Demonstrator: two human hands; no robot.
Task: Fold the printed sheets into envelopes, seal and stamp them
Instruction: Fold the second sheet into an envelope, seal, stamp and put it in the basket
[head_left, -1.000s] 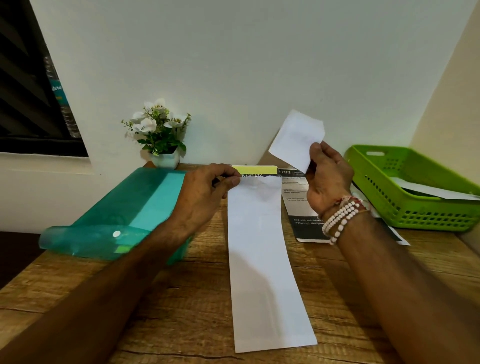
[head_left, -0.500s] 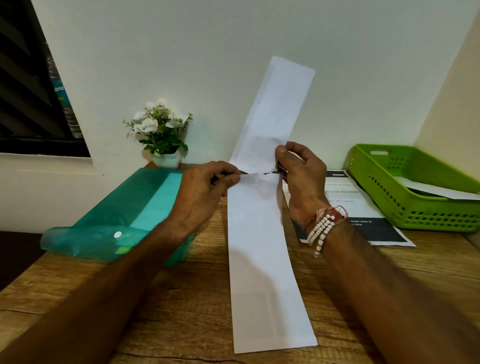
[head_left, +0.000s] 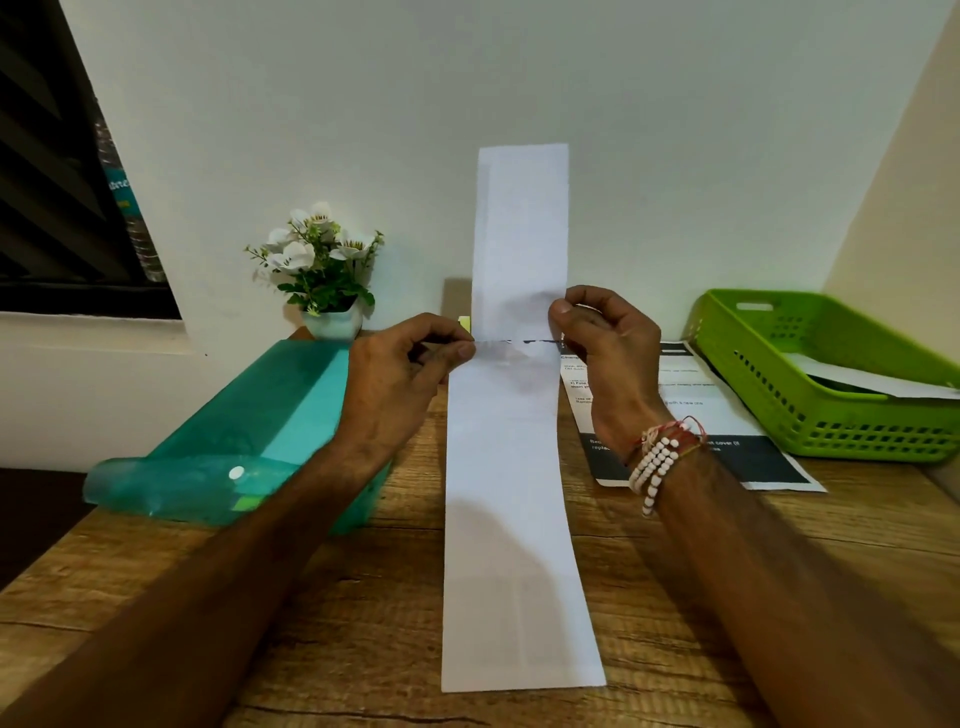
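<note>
left hand (head_left: 400, 374) and right hand (head_left: 602, 353) pinching folded paper strip (head_left: 506, 467) at crease, wooden table (head_left: 363, 623)

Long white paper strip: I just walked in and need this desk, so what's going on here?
A person pinches the long white paper strip at a crease, left hand on its left edge, right hand on its right edge. The near half lies flat on the wooden table; the far half stands upright. A printed sheet lies beside a green plastic basket.
</note>
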